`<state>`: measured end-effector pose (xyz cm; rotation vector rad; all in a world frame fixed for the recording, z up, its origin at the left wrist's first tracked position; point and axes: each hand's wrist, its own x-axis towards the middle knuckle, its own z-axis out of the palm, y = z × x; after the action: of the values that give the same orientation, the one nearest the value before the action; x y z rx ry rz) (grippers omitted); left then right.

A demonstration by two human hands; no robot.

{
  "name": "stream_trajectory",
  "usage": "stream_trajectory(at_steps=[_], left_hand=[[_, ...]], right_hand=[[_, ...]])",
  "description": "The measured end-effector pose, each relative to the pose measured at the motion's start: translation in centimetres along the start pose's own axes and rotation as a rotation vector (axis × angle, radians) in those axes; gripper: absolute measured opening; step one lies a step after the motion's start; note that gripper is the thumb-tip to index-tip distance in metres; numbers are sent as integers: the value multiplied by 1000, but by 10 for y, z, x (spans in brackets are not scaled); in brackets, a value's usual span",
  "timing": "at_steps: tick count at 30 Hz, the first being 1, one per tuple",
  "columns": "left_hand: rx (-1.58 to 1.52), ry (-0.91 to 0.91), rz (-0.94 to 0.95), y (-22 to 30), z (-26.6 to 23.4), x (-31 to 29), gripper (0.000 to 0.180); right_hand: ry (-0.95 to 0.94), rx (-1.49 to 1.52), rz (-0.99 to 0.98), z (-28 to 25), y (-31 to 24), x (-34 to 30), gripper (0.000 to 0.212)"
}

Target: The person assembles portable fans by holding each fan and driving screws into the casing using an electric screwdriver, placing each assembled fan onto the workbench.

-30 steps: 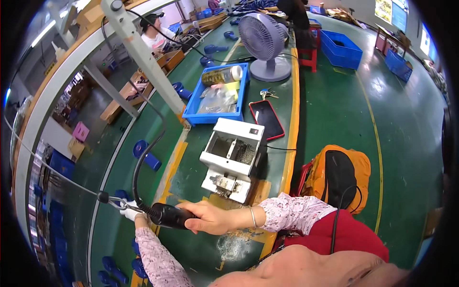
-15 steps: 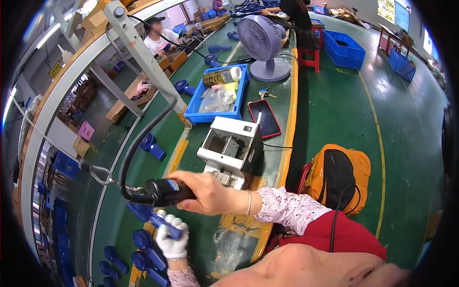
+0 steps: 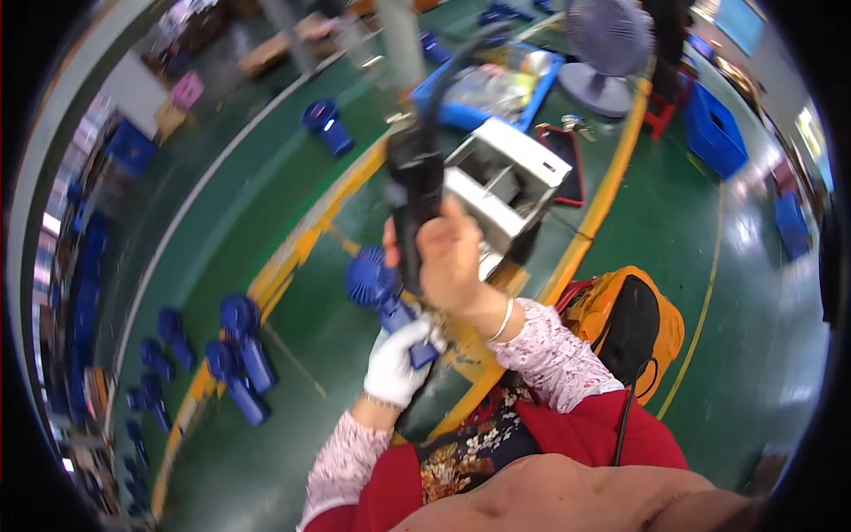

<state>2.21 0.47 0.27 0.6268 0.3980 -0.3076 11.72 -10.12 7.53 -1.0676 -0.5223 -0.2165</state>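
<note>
My bare right hand (image 3: 450, 264) is wrapped round a black electric screwdriver (image 3: 415, 204), held upright and smeared by motion. A hanging cord runs up from its top. In my white-gloved left hand (image 3: 396, 365) is a blue handheld fan (image 3: 370, 277), gripped by its handle, with its round head pointing away to the far left. The screwdriver's lower end is close to the fan's handle; whether they touch I cannot tell. Just beyond my right hand stands a white open-topped metal box (image 3: 505, 182) with compartments.
Several blue handheld fans (image 3: 246, 341) lie on the green bench at left, another (image 3: 328, 127) farther off. Behind the white box are a blue tray (image 3: 474, 106) of bags, a phone (image 3: 567, 164), keys (image 3: 578, 126) and a desk fan (image 3: 607, 44). An orange backpack (image 3: 625, 328) sits at right.
My view has turned, so the bench looks shifted. The screwdriver has gone from lying sideways to upright. My left hand has brought the fan nearer my body, close under the screwdriver.
</note>
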Motion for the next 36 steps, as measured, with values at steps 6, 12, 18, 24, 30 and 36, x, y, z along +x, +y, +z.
stream_trajectory(at_steps=[6, 12, 18, 24, 30, 36], left_hand=[[-24, -1, -2, 3, 6, 1, 19], [-35, 26, 11, 1, 3, -4, 20], [-12, 41, 38, -4, 4, -4, 19], [113, 3, 122, -5, 4, -2, 18], [-26, 16, 22, -1, 7, -7, 17], [35, -92, -60, -2, -2, -5, 14]], right_hand=[[-29, 104, 54, 5, 1, -7, 83], [-37, 157, 86, 11, 8, -13, 86], [-69, 94, 57, 14, 12, -19, 86], [-168, 52, 60, 6, 24, -24, 88], [-249, 65, 129, 7, 22, -20, 89], [-444, 241, 293, -2, 14, -11, 84]])
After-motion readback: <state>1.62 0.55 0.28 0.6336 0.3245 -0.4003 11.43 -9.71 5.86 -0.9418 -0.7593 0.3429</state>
